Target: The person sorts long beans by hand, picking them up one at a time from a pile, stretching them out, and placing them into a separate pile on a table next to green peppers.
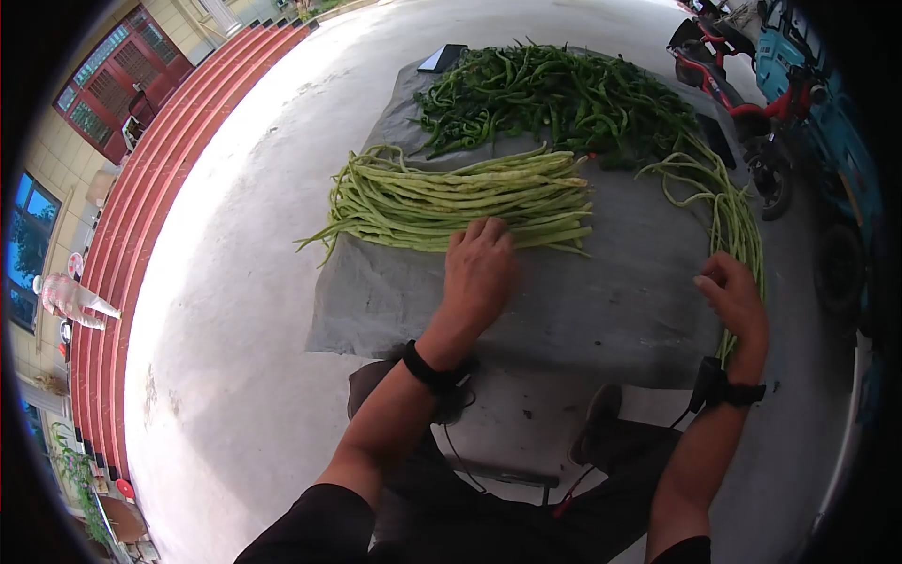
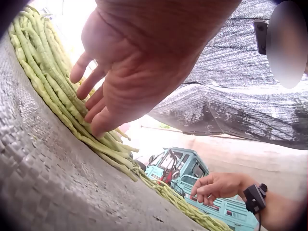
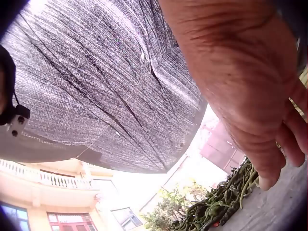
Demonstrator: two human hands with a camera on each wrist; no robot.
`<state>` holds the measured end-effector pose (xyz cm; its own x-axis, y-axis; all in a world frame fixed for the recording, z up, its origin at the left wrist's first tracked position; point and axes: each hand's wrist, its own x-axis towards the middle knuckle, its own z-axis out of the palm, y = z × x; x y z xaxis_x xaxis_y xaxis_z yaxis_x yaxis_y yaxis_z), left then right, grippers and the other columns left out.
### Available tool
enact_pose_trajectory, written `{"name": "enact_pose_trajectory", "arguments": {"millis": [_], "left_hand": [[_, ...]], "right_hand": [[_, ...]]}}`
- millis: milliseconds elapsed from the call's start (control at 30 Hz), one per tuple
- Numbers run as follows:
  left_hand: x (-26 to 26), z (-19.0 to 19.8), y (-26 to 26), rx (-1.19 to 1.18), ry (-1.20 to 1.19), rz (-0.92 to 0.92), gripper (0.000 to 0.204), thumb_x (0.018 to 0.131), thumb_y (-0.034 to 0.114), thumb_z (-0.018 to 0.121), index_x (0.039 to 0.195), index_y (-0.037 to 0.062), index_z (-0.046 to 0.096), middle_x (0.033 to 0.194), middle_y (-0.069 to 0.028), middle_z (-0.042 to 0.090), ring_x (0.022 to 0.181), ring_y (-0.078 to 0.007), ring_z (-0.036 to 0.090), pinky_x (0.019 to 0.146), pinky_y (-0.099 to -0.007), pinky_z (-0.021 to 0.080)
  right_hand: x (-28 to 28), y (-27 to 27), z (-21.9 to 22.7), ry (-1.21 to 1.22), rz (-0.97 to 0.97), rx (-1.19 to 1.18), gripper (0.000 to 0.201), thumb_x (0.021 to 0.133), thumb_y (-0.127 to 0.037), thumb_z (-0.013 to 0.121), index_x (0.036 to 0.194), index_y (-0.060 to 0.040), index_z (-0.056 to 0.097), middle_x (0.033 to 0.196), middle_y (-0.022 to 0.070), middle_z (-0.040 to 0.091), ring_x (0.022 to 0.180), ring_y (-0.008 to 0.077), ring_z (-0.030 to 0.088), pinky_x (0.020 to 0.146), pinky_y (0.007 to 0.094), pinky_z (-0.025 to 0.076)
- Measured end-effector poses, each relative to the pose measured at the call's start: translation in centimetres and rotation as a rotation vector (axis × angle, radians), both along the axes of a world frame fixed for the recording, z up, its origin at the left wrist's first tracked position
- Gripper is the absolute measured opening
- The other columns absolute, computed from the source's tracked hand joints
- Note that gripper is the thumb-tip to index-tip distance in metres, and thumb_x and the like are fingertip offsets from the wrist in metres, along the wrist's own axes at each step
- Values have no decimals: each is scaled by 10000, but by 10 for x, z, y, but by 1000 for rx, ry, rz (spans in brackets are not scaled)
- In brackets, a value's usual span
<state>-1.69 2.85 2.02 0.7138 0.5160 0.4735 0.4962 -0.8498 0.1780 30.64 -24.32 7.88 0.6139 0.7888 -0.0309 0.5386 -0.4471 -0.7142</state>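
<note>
A thick bundle of yard-long beans (image 1: 460, 197) lies across the cloth-covered table (image 1: 564, 301). My left hand (image 1: 481, 268) is at the near side of this bundle. In the left wrist view its fingers (image 2: 98, 103) reach down against the beans (image 2: 53, 91), loosely extended and not wrapped round them. A thinner bunch of long beans (image 1: 738, 221) trails along the table's right edge and hangs over the front. Beside that bunch is my right hand (image 1: 735, 296), its fingers loosely bent with nothing visible in them.
A wide heap of green peppers (image 1: 564, 99) covers the table's far part. One phone-like slab (image 1: 442, 58) lies at the far left corner, another dark one (image 1: 716, 141) at the right edge. A red scooter (image 1: 728, 70) and a teal vehicle (image 1: 836, 141) stand to the right.
</note>
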Motion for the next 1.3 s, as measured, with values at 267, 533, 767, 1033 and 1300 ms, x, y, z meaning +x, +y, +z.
{"name": "enact_pose_trajectory", "arguments": {"millis": [267, 533, 767, 1033, 1300], "left_hand": [[0, 4, 5, 9, -75, -16, 141, 838, 91, 766, 962, 97, 697, 1050, -77, 679, 1050, -316, 662, 939, -454, 498], [-2, 22, -3, -73, -100, -29, 109, 918, 78, 659, 1018, 96, 621, 980, -92, 652, 975, -317, 684, 819, -461, 474], [-1, 15, -1, -38, -141, -59, 117, 929, 63, 688, 1023, 121, 650, 999, -111, 671, 930, -383, 691, 784, -492, 521], [1, 19, -9, 4, -172, -87, 215, 897, 12, 638, 1082, 115, 674, 996, -70, 662, 957, -311, 695, 828, -442, 500], [4, 18, -20, 2, -155, -229, 277, 872, 18, 642, 1133, 102, 679, 1040, -69, 650, 986, -288, 680, 867, -419, 492]], "right_hand": [[-4, 1, 2, -18, -1, 9, 216, 918, -125, 790, 1028, -9, 644, 743, 53, 600, 654, 143, 593, 622, 342, 488], [-11, 8, 7, -45, 27, -17, 263, 900, -145, 802, 1056, 7, 654, 780, 75, 608, 740, 178, 605, 702, 361, 501], [-37, 28, 14, -45, 86, 37, 245, 915, -121, 795, 1079, 3, 661, 844, 82, 649, 786, 179, 637, 737, 354, 523], [-62, 49, 23, 8, 132, 164, 233, 917, -92, 792, 1094, 0, 672, 873, 54, 672, 791, 134, 647, 723, 322, 521], [-105, 69, 40, -111, 237, 235, 284, 867, -38, 805, 1124, -15, 688, 1007, 68, 674, 767, 139, 626, 667, 316, 489]]}}
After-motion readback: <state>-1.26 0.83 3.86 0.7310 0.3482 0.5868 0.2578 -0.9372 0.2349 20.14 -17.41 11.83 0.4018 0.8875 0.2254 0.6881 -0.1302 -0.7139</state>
